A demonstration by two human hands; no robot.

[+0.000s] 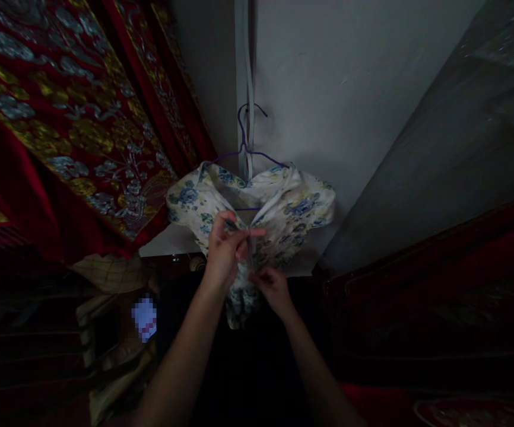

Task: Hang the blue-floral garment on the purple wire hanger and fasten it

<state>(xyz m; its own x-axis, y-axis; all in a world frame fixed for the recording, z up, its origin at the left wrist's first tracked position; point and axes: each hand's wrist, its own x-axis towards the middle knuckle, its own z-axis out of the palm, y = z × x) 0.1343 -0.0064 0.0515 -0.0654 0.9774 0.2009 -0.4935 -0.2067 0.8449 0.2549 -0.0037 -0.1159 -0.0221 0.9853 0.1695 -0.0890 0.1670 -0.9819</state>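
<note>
A short-sleeved shirt (304,204), white with blue flowers, hangs on a purple wire hanger (243,148) in front of me. Its collar spreads apart at the neck, and the hanger's lower bar shows through the opening. My left hand (227,246) is closed at the upper front edge, with a finger stretched across the opening. Lower down and to the right, my right hand (272,287) pinches the front edge of the same shirt. Dim light and the fingers hide any buttons. The shirt's lower part (241,305) bunches below my hands.
Red cloth with gold and silver embroidery (92,136) hangs at the left. A white pipe (248,71) runs down the pale wall (350,77) behind the hanger. Grey plastic sheeting (453,142) covers the right side. A wooden chair frame (88,332) stands at lower left.
</note>
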